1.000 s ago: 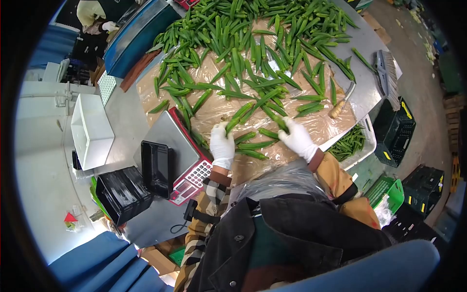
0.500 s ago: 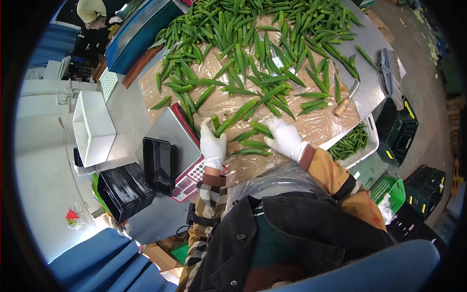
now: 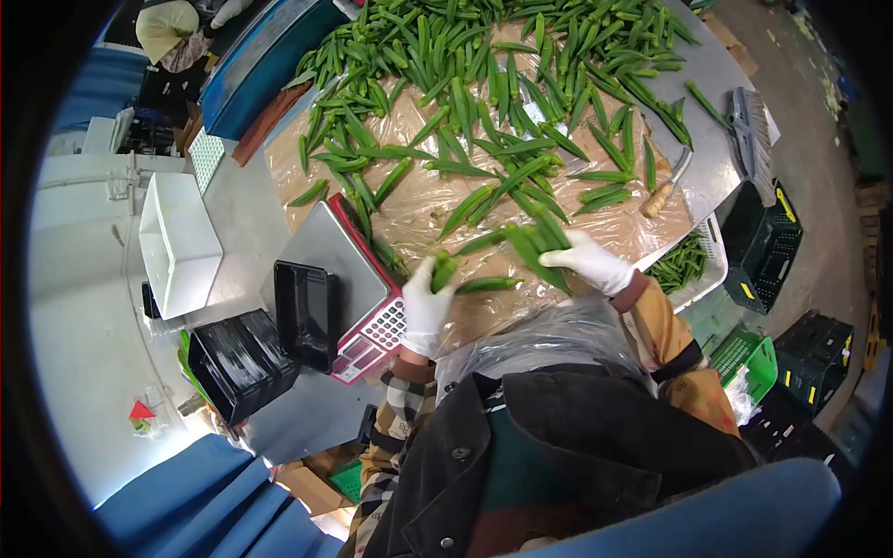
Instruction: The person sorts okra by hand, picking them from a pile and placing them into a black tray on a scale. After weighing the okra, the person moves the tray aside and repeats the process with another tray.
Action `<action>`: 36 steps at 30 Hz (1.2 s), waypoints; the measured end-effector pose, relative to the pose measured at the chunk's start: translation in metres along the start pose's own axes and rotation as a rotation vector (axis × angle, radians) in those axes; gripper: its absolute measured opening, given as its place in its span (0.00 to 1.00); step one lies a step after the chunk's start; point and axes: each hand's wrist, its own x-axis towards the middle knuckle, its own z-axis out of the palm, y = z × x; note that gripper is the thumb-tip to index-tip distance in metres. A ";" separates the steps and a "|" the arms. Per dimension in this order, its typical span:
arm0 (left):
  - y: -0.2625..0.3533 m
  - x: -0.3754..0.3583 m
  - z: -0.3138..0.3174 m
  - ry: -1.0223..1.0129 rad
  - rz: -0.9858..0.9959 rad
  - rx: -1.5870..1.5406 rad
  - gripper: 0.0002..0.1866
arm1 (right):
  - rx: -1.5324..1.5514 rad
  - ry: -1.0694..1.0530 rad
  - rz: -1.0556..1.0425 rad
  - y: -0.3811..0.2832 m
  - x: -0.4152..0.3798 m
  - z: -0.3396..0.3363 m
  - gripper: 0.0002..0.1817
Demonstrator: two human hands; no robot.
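Observation:
White gloves cover both hands. My left hand (image 3: 430, 302) is closed on green okra (image 3: 444, 269), right of the red-edged scale (image 3: 346, 279). My right hand (image 3: 590, 263) grips several okra pods (image 3: 538, 246), which fan out to its left and look blurred. Between the hands, a few loose pods (image 3: 489, 285) lie on the brown, plastic-covered sheet (image 3: 409, 214). A large heap of okra (image 3: 446, 56) spreads over the far part of the table. An empty black tray (image 3: 305, 314) rests on the scale's left side.
A stack of black trays (image 3: 240, 365) and a white bin (image 3: 179, 246) are on the left. To the right lie a wooden-handled tool (image 3: 657, 201), a brush (image 3: 752, 139) and a white crate holding okra (image 3: 712, 256). Another person (image 3: 169, 33) shows at the top left.
My left hand has moved slightly right and toward me, now with okra in its grip. My right hand has shifted right and holds more pods. Fewer pods lie between the hands.

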 end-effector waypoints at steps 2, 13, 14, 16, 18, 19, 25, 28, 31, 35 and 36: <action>-0.006 -0.008 0.016 -0.077 0.083 0.146 0.20 | 0.324 -0.011 0.134 -0.031 -0.021 -0.002 0.21; -0.009 0.041 0.063 -0.123 0.244 0.592 0.20 | -1.595 0.510 -0.257 -0.032 -0.001 -0.104 0.24; -0.014 0.043 0.068 -0.128 0.282 0.619 0.20 | -1.702 0.478 -0.333 -0.015 0.006 -0.118 0.27; -0.010 0.048 0.069 -0.213 0.256 0.676 0.22 | -1.808 0.422 -0.350 -0.011 0.013 -0.123 0.30; -0.004 0.055 0.065 -0.266 0.275 0.739 0.24 | -1.808 0.373 -0.231 -0.014 0.017 -0.122 0.34; 0.007 0.059 0.060 -0.185 0.280 0.686 0.23 | -1.874 0.414 -0.253 -0.017 0.017 -0.116 0.35; -0.004 0.110 0.068 -0.064 0.247 0.656 0.26 | -1.780 0.442 -0.175 -0.021 0.030 -0.105 0.35; -0.002 0.111 0.079 -0.156 0.178 0.731 0.29 | -1.600 0.477 -0.129 -0.021 0.027 -0.104 0.33; -0.003 0.104 0.081 -0.141 0.150 0.745 0.28 | -1.513 0.501 -0.028 -0.017 0.024 -0.096 0.31; 0.014 0.082 0.057 -0.075 -0.025 0.531 0.21 | -1.540 0.538 0.022 -0.008 0.021 -0.090 0.30; 0.009 0.079 0.054 -0.161 -0.178 0.213 0.19 | -1.551 0.542 0.024 -0.008 0.021 -0.088 0.29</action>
